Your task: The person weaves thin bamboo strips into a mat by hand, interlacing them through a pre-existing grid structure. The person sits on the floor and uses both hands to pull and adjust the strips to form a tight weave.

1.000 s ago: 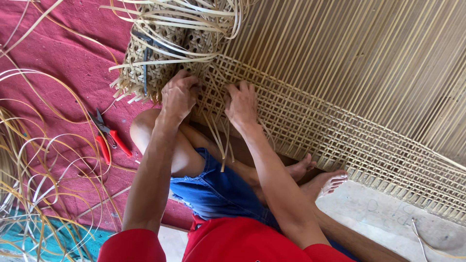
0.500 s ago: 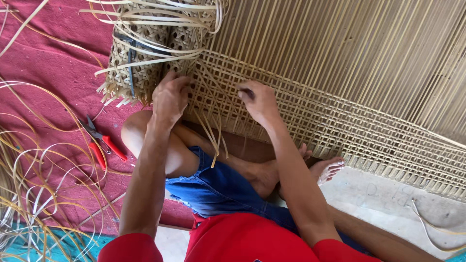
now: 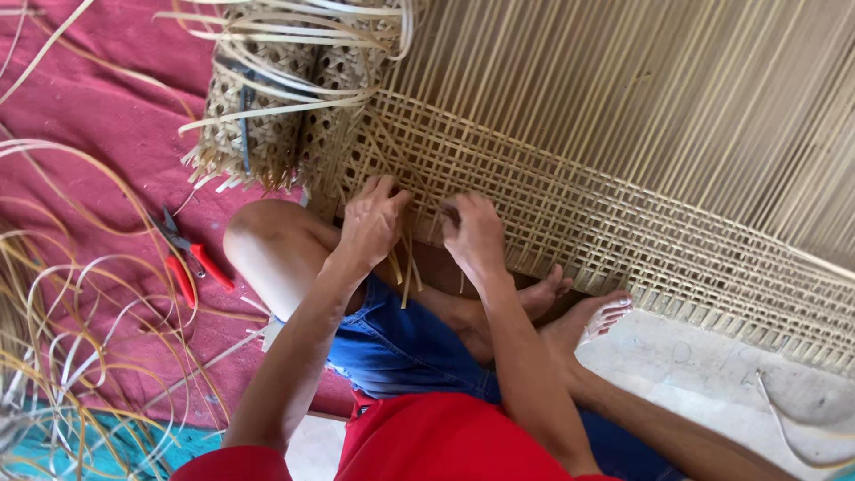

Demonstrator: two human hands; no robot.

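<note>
Sitting cross-legged, the person wears a red shirt (image 3: 445, 441) and blue shorts (image 3: 401, 347), with bare feet (image 3: 579, 312) tucked just under the near edge of the woven cane mat (image 3: 570, 214), which serves as the landmark here. Both hands work at that near edge. The left hand (image 3: 372, 223) rests on the mat's left part, fingers curled and pinched together on a few loose cane strips (image 3: 405, 267) that hang down from the weave toward the knee. The right hand (image 3: 474, 233) sits just beside it, to its right on the same edge, fingers bent and closed on a strand at the weave, though exactly which strand is too small to tell.

Left of the mat, on the red cloth (image 3: 107, 134), lie red-handled pliers (image 3: 191, 263), well apart from either hand. Nearer still on that side, loose coils of cane (image 3: 71, 356) sprawl over the cloth and a turquoise patch.

As for progress, judging by how it lies: a long band of open lattice is already woven along the mat's near edge, running off to the right. Beyond that band, farther from the person, the upright strands (image 3: 641, 80) stand bare and unwoven, so most of the height appears left to do. At the mat's far left sits a rolled bundle of finished hexagonal weave (image 3: 267, 134), with stray strips looping over its top.
</note>
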